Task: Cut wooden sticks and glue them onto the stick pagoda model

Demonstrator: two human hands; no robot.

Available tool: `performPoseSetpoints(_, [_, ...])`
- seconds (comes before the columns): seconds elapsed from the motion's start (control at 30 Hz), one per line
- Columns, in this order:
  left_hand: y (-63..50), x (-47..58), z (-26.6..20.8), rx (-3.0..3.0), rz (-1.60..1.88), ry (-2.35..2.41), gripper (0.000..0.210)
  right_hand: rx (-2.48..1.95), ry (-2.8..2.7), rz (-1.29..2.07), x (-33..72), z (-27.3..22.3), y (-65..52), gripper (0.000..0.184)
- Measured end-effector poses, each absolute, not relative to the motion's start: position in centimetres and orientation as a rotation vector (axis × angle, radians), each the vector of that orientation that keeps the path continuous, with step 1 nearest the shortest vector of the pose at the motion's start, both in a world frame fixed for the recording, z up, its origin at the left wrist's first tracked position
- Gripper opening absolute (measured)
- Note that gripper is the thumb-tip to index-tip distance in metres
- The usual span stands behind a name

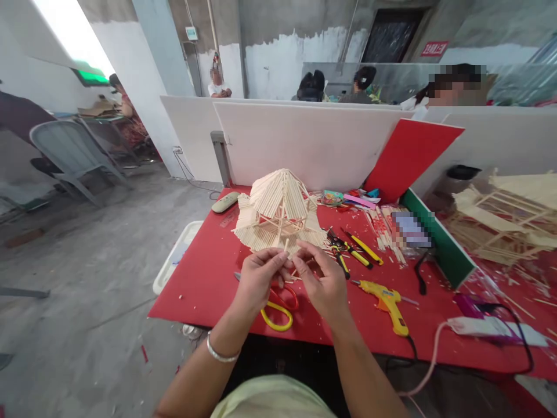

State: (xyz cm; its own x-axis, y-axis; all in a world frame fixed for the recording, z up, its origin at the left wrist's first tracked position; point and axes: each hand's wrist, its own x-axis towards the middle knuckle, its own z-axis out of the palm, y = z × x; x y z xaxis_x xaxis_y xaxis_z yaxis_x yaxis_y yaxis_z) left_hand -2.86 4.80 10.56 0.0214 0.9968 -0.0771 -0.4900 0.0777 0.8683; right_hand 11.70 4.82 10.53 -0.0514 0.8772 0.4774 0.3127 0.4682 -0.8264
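My left hand (261, 273) is closed in a pinch, with the tip of a short wooden stick (286, 244) poking up past the fingertips. Close beside it my right hand (322, 278) has its thumb and fingers curled together; what they hold, if anything, is too small to make out. Just beyond both hands stands a model pavilion (281, 200) built of pale wooden sticks, with a peaked roof over a wider lower roof. Beneath my hands lie scissors (278, 318) with yellow and red handles, partly covered by my left hand.
On the red table (209, 284), a yellow glue gun (387, 299), pliers (354, 252) and a yellow utility knife (365, 248) lie to the right. Bundled sticks (385, 232) and a phone (411, 228) are farther right, by a green board (439, 244). A white partition (304, 139) borders the back.
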Motion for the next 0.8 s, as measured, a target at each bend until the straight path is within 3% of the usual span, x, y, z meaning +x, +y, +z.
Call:
performPoseSetpoints(0.3, [7.7,-3.5,12.2,0.570,1.373,0.787,0.030,-1.049,-1.682,0.477,10.9,12.4,6.9,0.021])
performPoseSetpoints(0.8, [8.8,-1.6,12.8,0.496,1.406,0.723,0.028,-1.072,-1.690,0.446,11.3,12.5,8.2,0.021])
